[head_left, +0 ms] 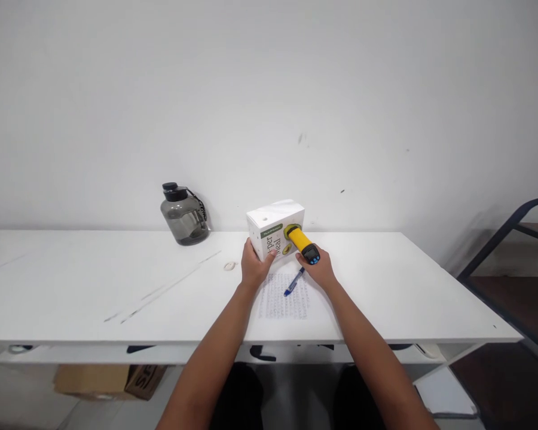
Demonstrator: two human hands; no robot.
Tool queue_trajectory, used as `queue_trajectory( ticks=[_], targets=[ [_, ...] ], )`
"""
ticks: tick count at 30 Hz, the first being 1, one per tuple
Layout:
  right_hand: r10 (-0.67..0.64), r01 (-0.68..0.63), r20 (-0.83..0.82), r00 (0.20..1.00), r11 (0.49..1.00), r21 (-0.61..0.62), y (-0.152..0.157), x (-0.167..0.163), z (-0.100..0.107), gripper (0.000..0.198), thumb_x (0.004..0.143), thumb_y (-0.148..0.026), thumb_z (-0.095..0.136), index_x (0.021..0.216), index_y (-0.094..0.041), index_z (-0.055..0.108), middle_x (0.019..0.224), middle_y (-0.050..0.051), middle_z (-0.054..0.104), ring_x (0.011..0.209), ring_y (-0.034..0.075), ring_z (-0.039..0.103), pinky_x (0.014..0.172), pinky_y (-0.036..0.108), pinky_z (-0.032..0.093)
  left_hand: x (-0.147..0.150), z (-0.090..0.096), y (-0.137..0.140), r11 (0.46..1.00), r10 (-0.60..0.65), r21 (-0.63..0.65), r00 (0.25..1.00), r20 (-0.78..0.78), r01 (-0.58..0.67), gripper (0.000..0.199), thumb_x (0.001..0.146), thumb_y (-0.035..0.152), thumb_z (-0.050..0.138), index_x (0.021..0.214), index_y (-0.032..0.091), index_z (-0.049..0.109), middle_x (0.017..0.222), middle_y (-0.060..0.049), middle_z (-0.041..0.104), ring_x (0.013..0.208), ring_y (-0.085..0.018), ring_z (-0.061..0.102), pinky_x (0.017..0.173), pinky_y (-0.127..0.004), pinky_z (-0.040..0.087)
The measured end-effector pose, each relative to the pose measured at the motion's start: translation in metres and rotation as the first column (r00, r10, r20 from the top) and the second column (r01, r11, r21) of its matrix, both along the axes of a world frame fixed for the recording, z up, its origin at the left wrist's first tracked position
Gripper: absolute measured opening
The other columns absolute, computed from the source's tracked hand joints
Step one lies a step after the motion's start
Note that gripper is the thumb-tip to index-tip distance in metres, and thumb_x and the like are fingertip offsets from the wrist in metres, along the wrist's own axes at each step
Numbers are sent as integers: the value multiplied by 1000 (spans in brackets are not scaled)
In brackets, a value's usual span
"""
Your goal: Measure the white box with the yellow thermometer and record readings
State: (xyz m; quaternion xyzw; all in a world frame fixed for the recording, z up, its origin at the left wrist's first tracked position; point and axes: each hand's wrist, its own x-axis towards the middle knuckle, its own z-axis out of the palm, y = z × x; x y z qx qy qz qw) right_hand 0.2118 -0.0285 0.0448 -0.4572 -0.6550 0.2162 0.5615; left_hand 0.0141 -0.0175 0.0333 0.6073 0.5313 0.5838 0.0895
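Observation:
A white printed carton [275, 230], with avocado pictures and a green label strip on its front, is held tilted just above the white table [174, 310]. My left hand [256, 263] grips its lower left side, thumb on the front. In my right hand [320, 269] is a yellow and black infrared thermometer [301, 242], its small display and blue buttons facing me and its front end close to the carton. Whether the two touch, I cannot tell. Below them lies a handwritten sheet of paper [275, 298] with a blue pen [293, 282] on it.
Toward the back left stands a grey translucent water jug [185, 221] with a black cap. A small pale loop [230, 266] lies left of my left hand. Under the table is a cardboard box [94, 381]. A dark metal frame [511, 224] stands at the right.

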Motion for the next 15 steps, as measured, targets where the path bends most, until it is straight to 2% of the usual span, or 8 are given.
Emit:
queue_trajectory(
  ticks=[7,15],
  targets=[
    [-3,2,-26,1000,1000,-17,-3,-5,1,35,72,-48,63,91,-18,62,76,2,64,68,17,57,65,29,47,1,-2,3,1000,-3,-14,1000,16,4,53,75,47,64,117,22,44,108,-7,60,97,-23,60,77,-35,50],
    [-23,-9,-242,970,992,-128,0,-6,2,41,66,-50,69,86,-16,59,78,4,63,72,18,56,67,31,48,1,-3,6,999,32,-36,997,-76,-35,57,71,48,68,117,22,46,105,-7,59,98,-25,58,79,-38,48]
  ],
)
